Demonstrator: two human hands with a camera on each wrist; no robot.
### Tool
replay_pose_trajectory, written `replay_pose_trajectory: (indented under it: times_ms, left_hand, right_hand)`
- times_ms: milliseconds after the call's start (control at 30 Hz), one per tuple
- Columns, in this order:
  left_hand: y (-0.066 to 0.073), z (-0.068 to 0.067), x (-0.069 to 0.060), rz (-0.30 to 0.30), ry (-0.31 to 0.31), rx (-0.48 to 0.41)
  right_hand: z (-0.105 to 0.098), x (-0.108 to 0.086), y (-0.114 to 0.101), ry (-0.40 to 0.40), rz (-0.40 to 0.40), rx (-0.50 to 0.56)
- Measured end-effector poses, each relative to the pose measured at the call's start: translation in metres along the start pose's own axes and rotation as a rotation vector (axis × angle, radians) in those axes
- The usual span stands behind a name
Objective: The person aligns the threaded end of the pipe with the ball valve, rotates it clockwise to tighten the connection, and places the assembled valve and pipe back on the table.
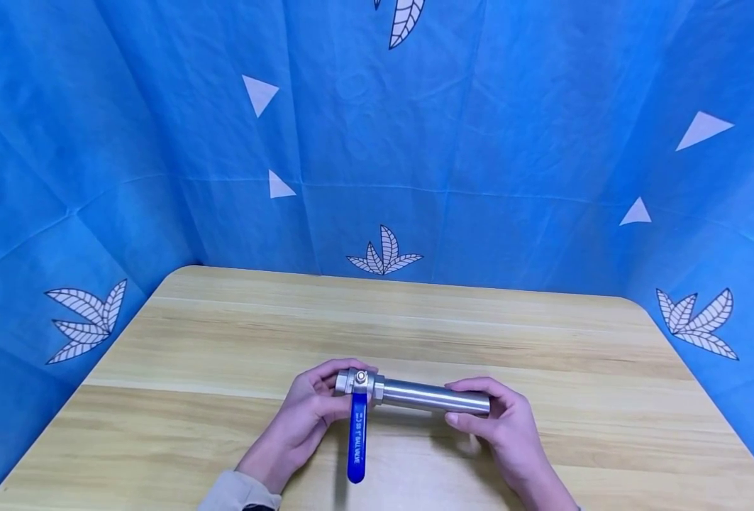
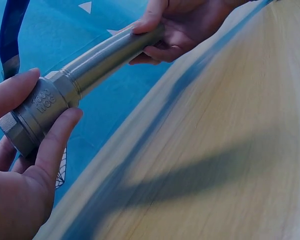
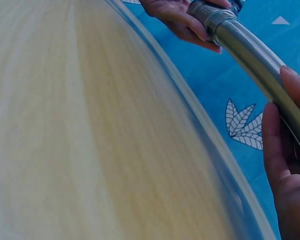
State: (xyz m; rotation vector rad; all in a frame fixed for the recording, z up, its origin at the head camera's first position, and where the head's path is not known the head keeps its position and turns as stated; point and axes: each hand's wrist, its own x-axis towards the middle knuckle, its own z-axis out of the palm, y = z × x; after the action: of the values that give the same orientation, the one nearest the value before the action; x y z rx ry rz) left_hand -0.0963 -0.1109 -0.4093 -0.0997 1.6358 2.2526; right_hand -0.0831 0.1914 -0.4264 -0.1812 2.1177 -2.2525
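A metal ball valve (image 2: pixel 45 102) with a long blue lever handle (image 1: pixel 357 438) is joined to a smooth metal pipe (image 1: pixel 424 397). My left hand (image 1: pixel 309 411) grips the valve body between thumb and fingers, and the lever points toward me. Around the pipe's far right end, the fingers and thumb of my right hand (image 1: pixel 504 422) are curled. Raised lettering shows on the valve body in the left wrist view. Both hands hold the joined pieces above the wooden table (image 1: pixel 236 333); shadows fall on the wood below. The joint's threads are hidden.
Blue fabric (image 1: pixel 377 142) with white leaf and triangle prints hangs behind the table and along both sides. The table's rounded back corners meet the cloth.
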Motion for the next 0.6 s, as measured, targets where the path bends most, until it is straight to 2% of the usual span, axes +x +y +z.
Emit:
replay_pose_trajectory:
  times_ms: [200, 433, 600]
  left_hand:
    - [0.0002, 0.0004, -0.0001, 0.001, 0.003, 0.006]
    - [-0.0007, -0.0001, 0.0002, 0.002, 0.010, -0.003]
    - [-0.0016, -0.0007, 0.0002, 0.007, 0.007, -0.003]
  right_hand:
    - [-0.0005, -0.0002, -0.0008, -0.002, 0.013, 0.017]
    - [0.0037, 0.0006, -0.0032, 0.069, 0.072, -0.021]
    - [0.0050, -0.0006, -0.0038, 0.084, 0.073, -0.020]
